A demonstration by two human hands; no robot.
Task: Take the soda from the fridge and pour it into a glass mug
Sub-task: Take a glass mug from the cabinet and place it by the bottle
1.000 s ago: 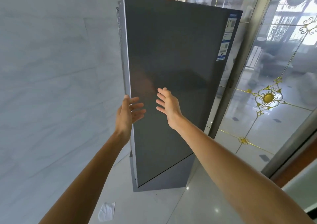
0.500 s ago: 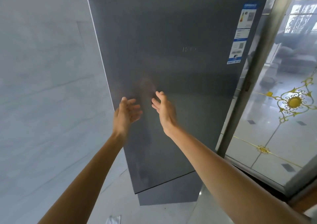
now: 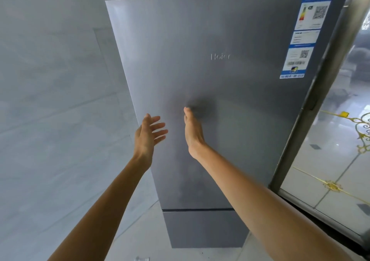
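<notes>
Fridge [image 3: 230, 80]: door closed, between wall [image 3: 50, 120] and glass door [image 3: 330, 160] | left hand [image 3: 149, 135]: fingers spread, at door's left edge | right hand [image 3: 193, 129]: fingers straight, mid-door, contact unclear

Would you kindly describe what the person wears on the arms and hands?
Nothing shows. The left hand and right hand are ungloved, with no watch or bracelet at either wrist. The left forearm and right forearm are bare to the frame edge, no sleeve in view. No ring on the left hand; the right is seen edge-on, its fingers mostly hidden.
</notes>
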